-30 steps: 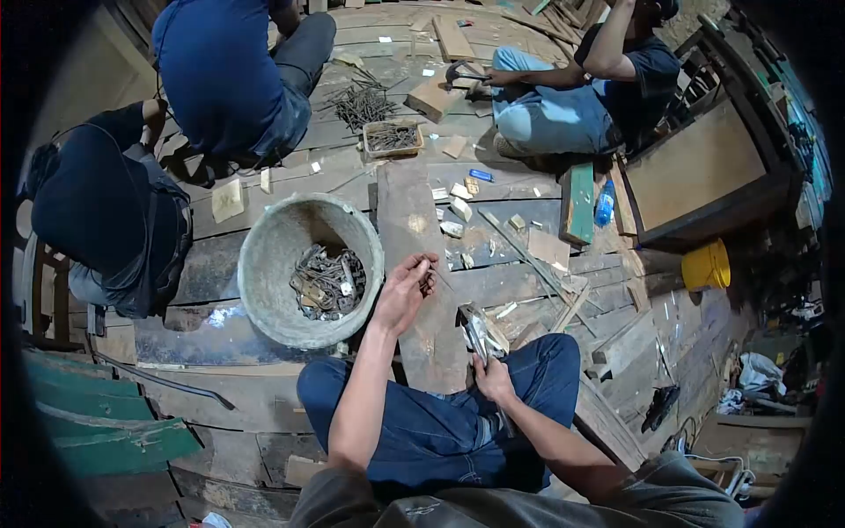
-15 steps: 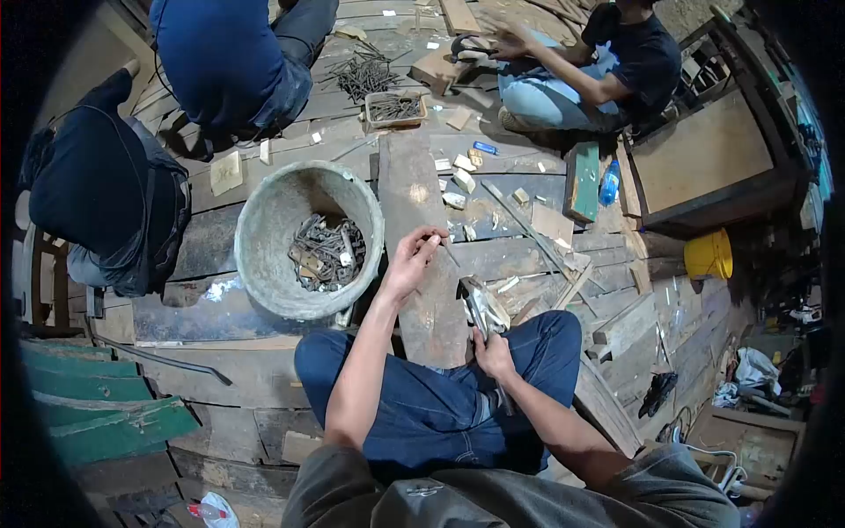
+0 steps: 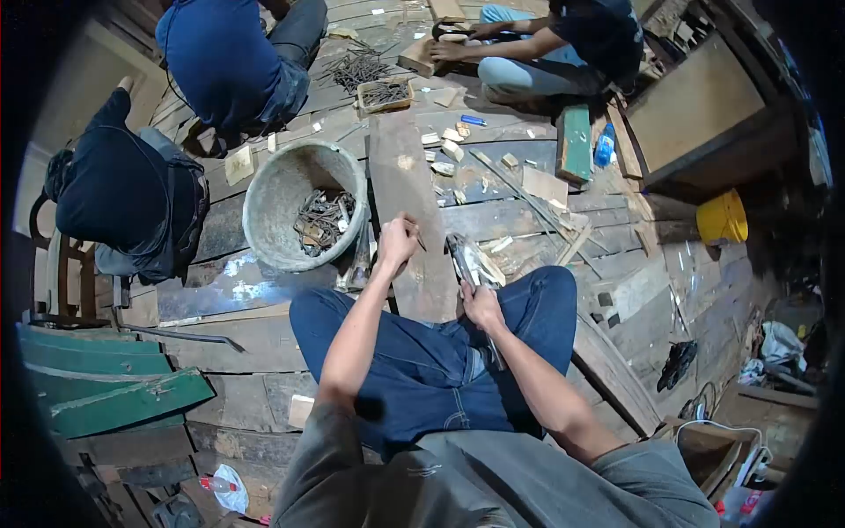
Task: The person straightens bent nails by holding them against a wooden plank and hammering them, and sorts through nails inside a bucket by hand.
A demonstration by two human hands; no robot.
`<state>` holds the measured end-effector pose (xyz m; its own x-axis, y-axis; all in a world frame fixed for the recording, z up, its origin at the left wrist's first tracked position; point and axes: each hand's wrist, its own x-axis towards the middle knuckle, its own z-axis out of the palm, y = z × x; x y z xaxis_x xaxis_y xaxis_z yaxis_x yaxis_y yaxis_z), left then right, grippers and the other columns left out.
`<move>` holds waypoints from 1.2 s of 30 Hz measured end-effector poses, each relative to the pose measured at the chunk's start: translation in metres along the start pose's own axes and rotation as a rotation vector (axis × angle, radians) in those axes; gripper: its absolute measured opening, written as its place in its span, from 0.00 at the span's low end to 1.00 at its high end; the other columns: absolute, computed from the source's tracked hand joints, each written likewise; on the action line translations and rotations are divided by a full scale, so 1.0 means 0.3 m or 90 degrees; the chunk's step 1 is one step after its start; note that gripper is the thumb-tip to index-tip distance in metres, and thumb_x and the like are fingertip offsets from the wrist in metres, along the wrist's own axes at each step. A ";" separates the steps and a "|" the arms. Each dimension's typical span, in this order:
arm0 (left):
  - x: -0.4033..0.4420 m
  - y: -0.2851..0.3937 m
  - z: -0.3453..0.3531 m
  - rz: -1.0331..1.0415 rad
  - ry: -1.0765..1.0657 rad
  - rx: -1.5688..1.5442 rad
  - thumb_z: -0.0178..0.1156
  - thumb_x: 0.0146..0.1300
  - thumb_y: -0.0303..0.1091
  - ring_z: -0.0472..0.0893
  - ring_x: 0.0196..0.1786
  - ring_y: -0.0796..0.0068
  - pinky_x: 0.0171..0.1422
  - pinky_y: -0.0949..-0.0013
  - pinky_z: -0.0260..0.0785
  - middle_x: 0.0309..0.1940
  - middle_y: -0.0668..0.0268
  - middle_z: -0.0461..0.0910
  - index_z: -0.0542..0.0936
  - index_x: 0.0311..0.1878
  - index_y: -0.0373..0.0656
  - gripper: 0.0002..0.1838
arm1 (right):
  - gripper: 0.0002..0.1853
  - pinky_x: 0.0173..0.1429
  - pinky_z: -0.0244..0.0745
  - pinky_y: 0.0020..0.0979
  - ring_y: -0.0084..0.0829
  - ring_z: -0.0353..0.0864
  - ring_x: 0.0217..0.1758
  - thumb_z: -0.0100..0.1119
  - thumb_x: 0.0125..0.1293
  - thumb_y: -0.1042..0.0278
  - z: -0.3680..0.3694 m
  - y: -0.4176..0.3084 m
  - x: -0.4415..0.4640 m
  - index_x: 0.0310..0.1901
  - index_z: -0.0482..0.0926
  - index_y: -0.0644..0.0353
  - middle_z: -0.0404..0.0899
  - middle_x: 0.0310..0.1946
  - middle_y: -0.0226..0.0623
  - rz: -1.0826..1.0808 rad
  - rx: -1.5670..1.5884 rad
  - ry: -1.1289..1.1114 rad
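My left hand (image 3: 398, 244) is closed over the wooden plank (image 3: 400, 167) in front of me, with a thin dark nail (image 3: 422, 245) poking out of its fingers. In my right hand (image 3: 481, 308) is a hammer (image 3: 461, 264), its head pointing forward beside the plank and its handle running back toward my lap. A large grey bucket (image 3: 255, 211) stands to the left of the plank, partly filled with rusty metal pieces (image 3: 324, 222). Pale wood scraps (image 3: 493, 264) lie just beyond the hammer.
A tray of nails (image 3: 385, 94) and a nail heap (image 3: 356, 69) lie ahead. One person (image 3: 220, 62) sits front left, another (image 3: 590, 44) front right. A dark-clothed person (image 3: 132, 194) is at left. Also around are a yellow bucket (image 3: 722, 217), green boards (image 3: 123, 400) and a wooden cabinet (image 3: 695, 106).
My left hand, still with the nail, has drawn slightly closer along the plank and turned. The front-right person's hands have lowered onto a wood block. The camera view has shifted.
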<state>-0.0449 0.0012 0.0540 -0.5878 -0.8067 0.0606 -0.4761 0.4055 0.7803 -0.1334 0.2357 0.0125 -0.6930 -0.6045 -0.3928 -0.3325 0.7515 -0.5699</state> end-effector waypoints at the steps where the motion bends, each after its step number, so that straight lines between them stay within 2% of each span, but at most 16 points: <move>1: -0.019 -0.013 -0.002 -0.024 -0.012 0.023 0.61 0.58 0.29 0.84 0.39 0.51 0.44 0.55 0.75 0.30 0.49 0.83 0.81 0.38 0.35 0.08 | 0.38 0.21 0.76 0.40 0.42 0.81 0.17 0.43 0.71 0.38 0.004 0.000 0.003 0.32 0.78 0.77 0.79 0.20 0.53 -0.006 0.004 0.001; 4: -0.088 -0.019 -0.033 -0.060 -0.009 0.138 0.64 0.58 0.35 0.84 0.40 0.51 0.45 0.55 0.75 0.31 0.53 0.85 0.83 0.39 0.38 0.10 | 0.39 0.21 0.76 0.40 0.42 0.81 0.17 0.43 0.71 0.37 0.006 0.001 0.005 0.31 0.78 0.78 0.79 0.20 0.53 0.004 0.027 -0.013; 6: -0.113 0.003 -0.068 -0.090 -0.025 0.182 0.64 0.59 0.37 0.84 0.40 0.53 0.46 0.56 0.76 0.32 0.54 0.85 0.83 0.40 0.39 0.12 | 0.35 0.35 0.74 0.43 0.48 0.79 0.30 0.44 0.71 0.40 0.009 -0.001 -0.005 0.39 0.77 0.76 0.78 0.30 0.58 0.002 0.063 -0.015; 7: -0.121 0.019 -0.086 -0.087 -0.026 0.203 0.64 0.59 0.37 0.84 0.40 0.53 0.46 0.56 0.76 0.32 0.54 0.85 0.83 0.41 0.39 0.12 | 0.33 0.48 0.72 0.46 0.54 0.77 0.44 0.45 0.70 0.41 -0.030 -0.029 -0.020 0.47 0.76 0.74 0.77 0.39 0.64 0.036 0.096 -0.058; 9: -0.133 0.035 -0.118 -0.049 -0.026 0.217 0.63 0.59 0.36 0.84 0.40 0.53 0.46 0.55 0.76 0.34 0.53 0.84 0.83 0.41 0.40 0.11 | 0.32 0.58 0.72 0.48 0.57 0.76 0.53 0.45 0.70 0.42 -0.076 -0.062 -0.031 0.50 0.77 0.72 0.77 0.46 0.66 0.088 0.115 -0.116; 10: -0.134 0.014 -0.124 0.020 -0.006 0.224 0.62 0.59 0.33 0.83 0.42 0.52 0.47 0.55 0.75 0.36 0.53 0.84 0.83 0.41 0.41 0.09 | 0.32 0.62 0.71 0.49 0.59 0.76 0.57 0.45 0.70 0.43 -0.098 -0.078 -0.036 0.52 0.78 0.71 0.77 0.49 0.68 0.114 0.123 -0.144; 11: -0.134 0.002 -0.132 0.035 -0.036 0.226 0.62 0.59 0.31 0.82 0.44 0.51 0.48 0.55 0.75 0.38 0.52 0.83 0.82 0.42 0.42 0.09 | 0.32 0.62 0.72 0.49 0.59 0.76 0.57 0.45 0.70 0.43 -0.093 -0.075 -0.036 0.50 0.79 0.71 0.77 0.49 0.67 0.104 0.127 -0.129; 16: -0.158 0.023 -0.171 0.157 -0.144 0.298 0.63 0.56 0.28 0.81 0.46 0.50 0.49 0.53 0.74 0.41 0.53 0.82 0.82 0.43 0.44 0.10 | 0.30 0.33 0.74 0.42 0.47 0.80 0.30 0.45 0.71 0.44 -0.057 -0.043 -0.011 0.59 0.70 0.66 0.80 0.36 0.59 0.055 0.086 -0.131; 18: -0.168 -0.005 -0.144 0.171 -0.118 0.287 0.64 0.56 0.29 0.81 0.44 0.51 0.49 0.54 0.74 0.40 0.55 0.82 0.82 0.42 0.41 0.10 | 0.31 0.19 0.75 0.39 0.41 0.80 0.18 0.45 0.71 0.44 -0.059 -0.045 -0.010 0.63 0.66 0.64 0.82 0.31 0.54 0.051 0.058 -0.140; 19: -0.169 -0.018 -0.136 0.168 -0.113 0.290 0.64 0.55 0.29 0.81 0.44 0.51 0.49 0.54 0.74 0.40 0.55 0.82 0.82 0.42 0.42 0.10 | 0.31 0.19 0.76 0.39 0.41 0.80 0.18 0.45 0.71 0.44 -0.061 -0.048 -0.016 0.63 0.66 0.64 0.82 0.31 0.54 0.050 0.059 -0.131; 23: -0.157 -0.046 -0.116 0.174 -0.079 0.300 0.64 0.56 0.31 0.80 0.44 0.51 0.50 0.54 0.72 0.38 0.57 0.82 0.82 0.40 0.43 0.08 | 0.32 0.57 0.75 0.49 0.58 0.80 0.53 0.46 0.70 0.43 -0.087 -0.067 -0.042 0.46 0.81 0.71 0.79 0.44 0.67 0.072 0.125 -0.105; 25: -0.163 -0.015 -0.125 0.185 -0.058 0.323 0.63 0.57 0.32 0.79 0.45 0.52 0.52 0.54 0.71 0.39 0.58 0.81 0.82 0.40 0.43 0.08 | 0.30 0.43 0.76 0.45 0.52 0.81 0.40 0.45 0.71 0.43 -0.076 -0.058 -0.028 0.51 0.77 0.69 0.80 0.38 0.62 0.059 0.106 -0.111; 27: -0.162 -0.005 -0.116 0.196 -0.019 0.338 0.62 0.59 0.33 0.77 0.49 0.53 0.53 0.54 0.70 0.42 0.59 0.80 0.82 0.40 0.42 0.08 | 0.29 0.20 0.77 0.38 0.41 0.81 0.18 0.44 0.72 0.44 -0.081 -0.061 -0.022 0.62 0.69 0.62 0.82 0.30 0.53 0.054 0.075 -0.135; 30: -0.159 -0.015 -0.090 0.159 -0.025 0.279 0.61 0.59 0.33 0.80 0.45 0.50 0.51 0.53 0.71 0.39 0.55 0.81 0.81 0.40 0.40 0.09 | 0.29 0.21 0.77 0.38 0.41 0.81 0.18 0.44 0.72 0.44 -0.096 -0.075 -0.041 0.54 0.74 0.67 0.81 0.28 0.54 0.063 0.091 -0.131; 36: -0.183 -0.005 -0.079 0.176 -0.016 0.239 0.62 0.57 0.32 0.80 0.43 0.49 0.51 0.54 0.73 0.39 0.54 0.83 0.82 0.41 0.40 0.10 | 0.33 0.19 0.75 0.38 0.39 0.80 0.16 0.44 0.72 0.43 -0.078 -0.062 -0.034 0.45 0.76 0.76 0.81 0.24 0.52 0.020 0.072 -0.083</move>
<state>0.0035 0.0345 0.0642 -0.7396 -0.6375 0.2159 -0.5002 0.7352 0.4575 -0.1351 0.2341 0.0441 -0.6103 -0.6157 -0.4984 -0.2324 0.7406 -0.6304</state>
